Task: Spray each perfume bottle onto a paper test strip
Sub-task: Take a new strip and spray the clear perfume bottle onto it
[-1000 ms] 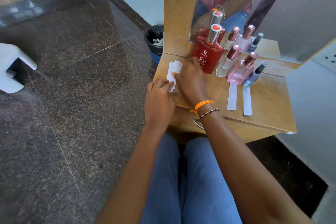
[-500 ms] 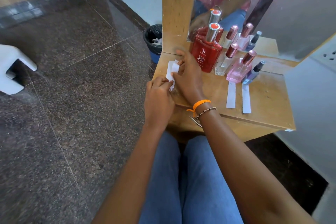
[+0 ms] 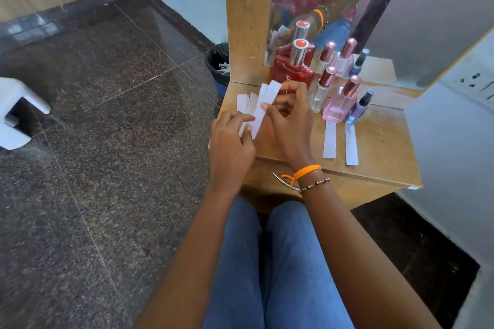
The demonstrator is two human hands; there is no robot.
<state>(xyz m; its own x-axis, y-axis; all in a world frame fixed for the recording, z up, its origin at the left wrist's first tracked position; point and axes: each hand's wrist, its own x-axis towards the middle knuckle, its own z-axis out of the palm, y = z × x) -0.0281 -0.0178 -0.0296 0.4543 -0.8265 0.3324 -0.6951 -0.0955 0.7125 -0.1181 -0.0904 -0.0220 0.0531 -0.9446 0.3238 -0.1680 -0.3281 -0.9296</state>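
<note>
On the wooden shelf (image 3: 382, 152) a red perfume bottle (image 3: 292, 72), a clear bottle with a rose cap (image 3: 320, 92), a pink bottle (image 3: 339, 104) and a small dark spray vial (image 3: 359, 109) stand in a row before a mirror. My right hand (image 3: 290, 117) pinches a white paper strip (image 3: 263, 107) lifted off the pile of strips (image 3: 244, 103) at the shelf's left end. My left hand (image 3: 231, 141) holds the pile's near end. Two strips (image 3: 339, 141) lie flat in front of the pink bottle and the vial.
A black-lined bin (image 3: 217, 67) with paper scraps stands on the dark granite floor left of the shelf. A white stool (image 3: 16, 112) sits at the far left. A wall socket (image 3: 475, 83) is on the right wall. My knees are under the shelf.
My right hand has lifted one strip up from the pile, where earlier it lay pressed on the strips. My left hand has stayed at the pile's near end.
</note>
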